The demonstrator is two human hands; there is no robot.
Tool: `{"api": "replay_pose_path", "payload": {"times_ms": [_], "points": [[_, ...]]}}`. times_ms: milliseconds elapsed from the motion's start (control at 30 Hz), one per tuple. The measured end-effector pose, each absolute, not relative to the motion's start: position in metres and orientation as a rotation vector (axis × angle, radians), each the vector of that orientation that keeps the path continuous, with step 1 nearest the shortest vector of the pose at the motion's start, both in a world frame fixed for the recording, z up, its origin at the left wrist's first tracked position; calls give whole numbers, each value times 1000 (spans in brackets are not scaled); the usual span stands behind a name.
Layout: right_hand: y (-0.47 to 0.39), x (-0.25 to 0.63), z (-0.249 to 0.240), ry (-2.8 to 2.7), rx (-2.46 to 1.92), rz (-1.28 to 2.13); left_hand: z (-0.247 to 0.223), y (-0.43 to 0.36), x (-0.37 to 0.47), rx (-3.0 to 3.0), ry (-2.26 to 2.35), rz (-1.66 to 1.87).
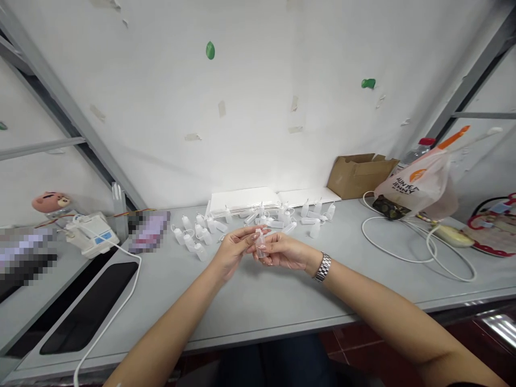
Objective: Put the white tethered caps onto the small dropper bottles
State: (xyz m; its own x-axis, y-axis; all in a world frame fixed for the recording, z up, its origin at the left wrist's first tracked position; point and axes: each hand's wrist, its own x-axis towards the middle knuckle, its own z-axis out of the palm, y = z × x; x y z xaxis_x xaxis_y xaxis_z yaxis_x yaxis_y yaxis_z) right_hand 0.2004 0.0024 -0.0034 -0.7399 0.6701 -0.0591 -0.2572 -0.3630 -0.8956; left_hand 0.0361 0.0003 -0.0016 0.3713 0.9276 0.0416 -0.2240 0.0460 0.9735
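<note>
Both hands meet over the middle of the table around one small translucent plastic dropper bottle (261, 248). My right hand (287, 251), with a metal watch on its wrist, is closed around the bottle's body. At the bottle's top, the fingers of my left hand (234, 248) are pinched together; they partly hide the neck and cap. Behind and to the left of my hands stand several similar bottles (200, 251) with looped cap straps. More bottles (315, 230) stand or lie at the back, some on their sides.
White sheets (242, 201) lie along the wall. At the back right are an open cardboard box (358, 177), a plastic bag (419, 185) and a looped white cable (403, 258). A black phone-shaped slab (91, 309) and a white device (94, 234) are on the left.
</note>
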Motion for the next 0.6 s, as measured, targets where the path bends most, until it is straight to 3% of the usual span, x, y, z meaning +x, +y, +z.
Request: {"api": "replay_pose_path", "payload": {"times_ms": [233,367,600], "points": [[2,199,0,-1293,-691,2025,-6,1,38,1267,837,1086],[9,206,1,-1409,-751,1926,-7,10,32,1131,870,1331],[28,230,13,-1309,-1028,1224,-3,24,14,866,904,1587]]}}
